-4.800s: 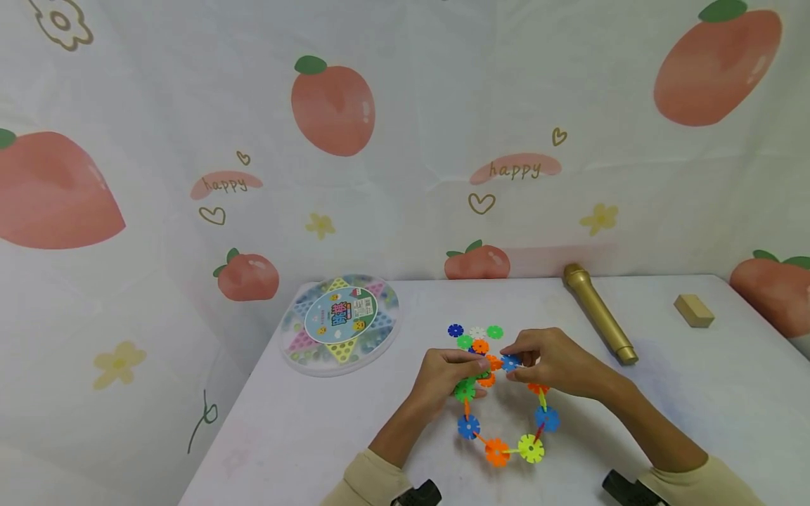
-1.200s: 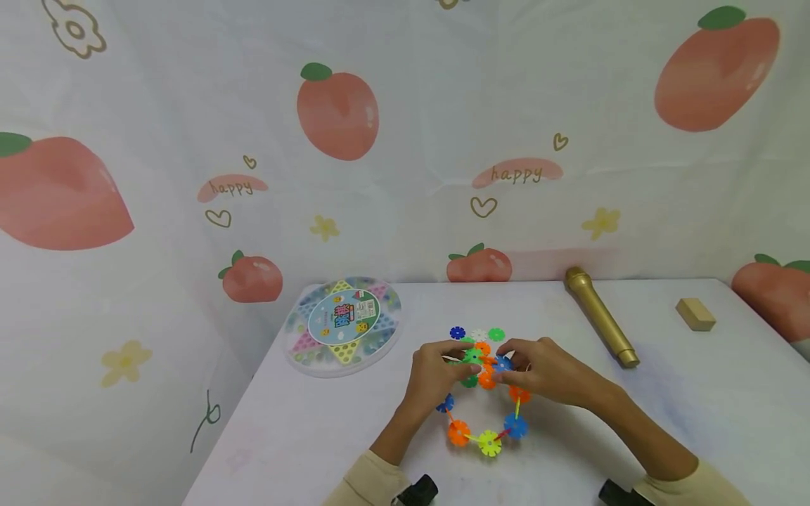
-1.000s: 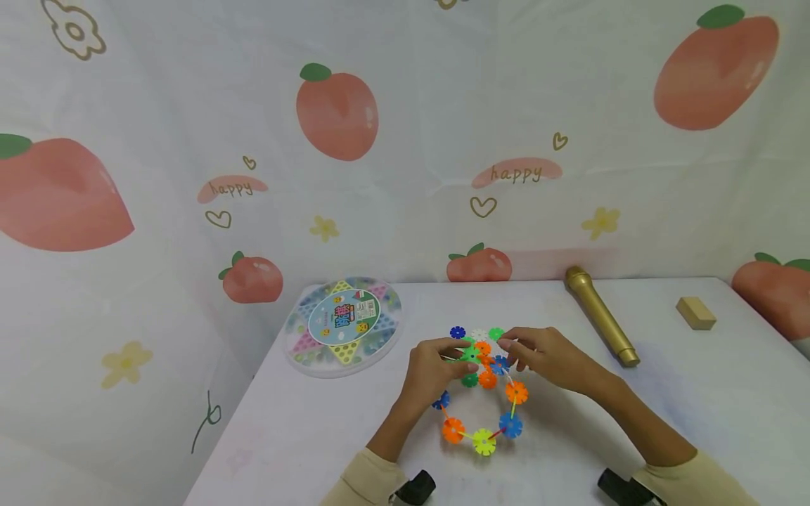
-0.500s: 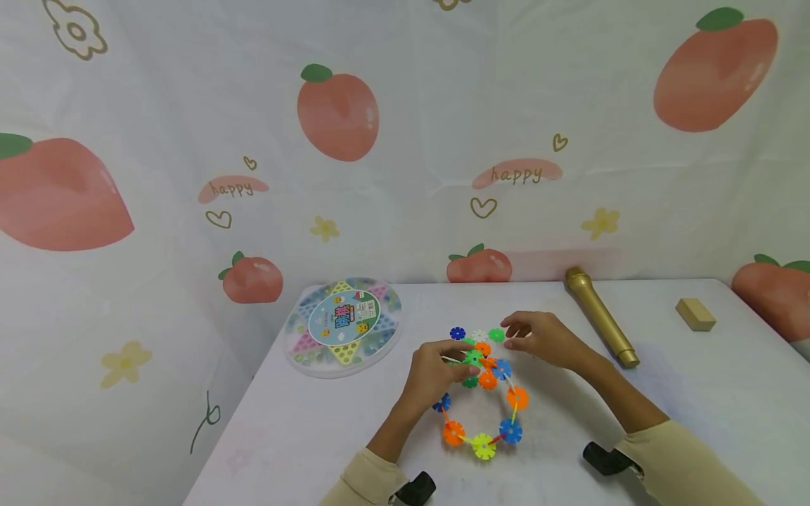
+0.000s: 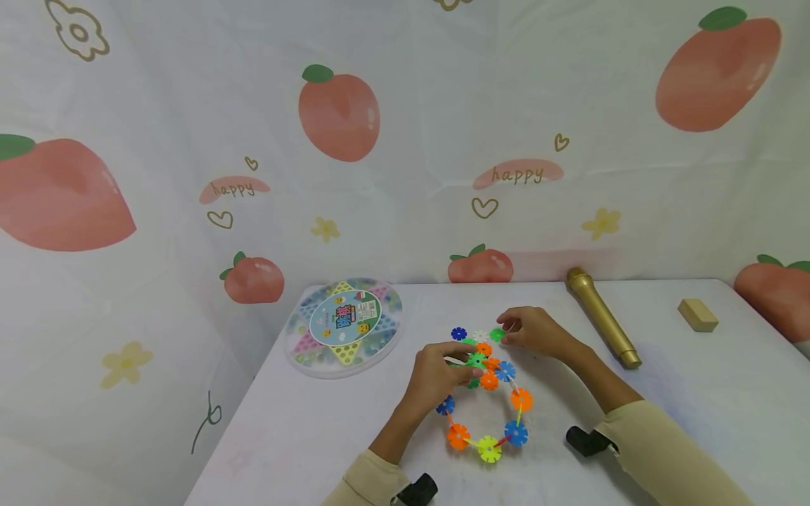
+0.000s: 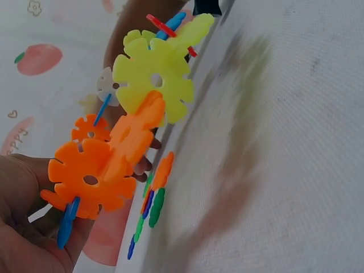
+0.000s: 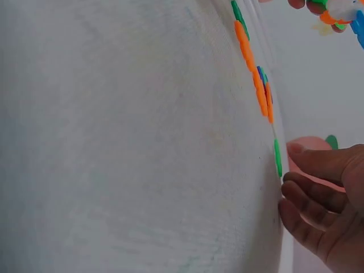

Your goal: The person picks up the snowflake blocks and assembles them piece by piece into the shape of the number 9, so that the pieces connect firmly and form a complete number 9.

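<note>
My left hand (image 5: 436,376) pinches a chain of interlocking plastic snowflake discs at its green disc (image 5: 477,360). The chain curves in a loop toward me, with an orange disc (image 6: 91,179) and a yellow disc (image 6: 153,79) large in the left wrist view. At its other end is a blue disc (image 5: 505,371). My right hand (image 5: 534,332) is at the back of the loose discs, fingertips right beside a loose green disc (image 5: 498,335). In the right wrist view that flat green disc (image 7: 277,157) lies by the thumb, and the fingers (image 7: 310,199) are loosely bent.
Several loose discs lie flat behind the chain, among them a dark blue disc (image 5: 458,334) and an orange disc (image 5: 489,381). A round board-game box (image 5: 344,327) is at the back left. A gold microphone (image 5: 603,318) and a wooden block (image 5: 698,315) lie to the right.
My right hand has let go of the chain's blue disc and moved back to the loose green disc. The left hand keeps hold of the chain, whose loop has shifted left from its earliest position.
</note>
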Demonstrator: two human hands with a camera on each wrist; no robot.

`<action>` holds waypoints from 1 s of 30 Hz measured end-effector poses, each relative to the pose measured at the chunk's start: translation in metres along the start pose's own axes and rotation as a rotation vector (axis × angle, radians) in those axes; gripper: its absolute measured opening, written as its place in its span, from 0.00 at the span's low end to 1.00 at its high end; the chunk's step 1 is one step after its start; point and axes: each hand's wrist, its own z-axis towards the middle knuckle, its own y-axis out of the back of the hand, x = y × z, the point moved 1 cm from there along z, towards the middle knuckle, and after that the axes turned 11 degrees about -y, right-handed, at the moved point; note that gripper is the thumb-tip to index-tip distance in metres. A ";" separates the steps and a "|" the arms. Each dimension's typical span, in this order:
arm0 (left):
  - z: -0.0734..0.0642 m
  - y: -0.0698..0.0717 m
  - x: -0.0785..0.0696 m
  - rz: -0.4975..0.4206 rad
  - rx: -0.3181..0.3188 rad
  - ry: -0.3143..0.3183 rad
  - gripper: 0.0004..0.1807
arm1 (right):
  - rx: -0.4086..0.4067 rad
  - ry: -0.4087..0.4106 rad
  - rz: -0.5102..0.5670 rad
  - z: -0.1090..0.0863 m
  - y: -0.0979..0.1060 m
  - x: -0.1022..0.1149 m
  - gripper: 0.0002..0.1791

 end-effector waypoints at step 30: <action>-0.001 -0.002 -0.004 -0.070 0.001 0.024 0.21 | -0.011 -0.022 -0.010 0.006 -0.004 0.001 0.11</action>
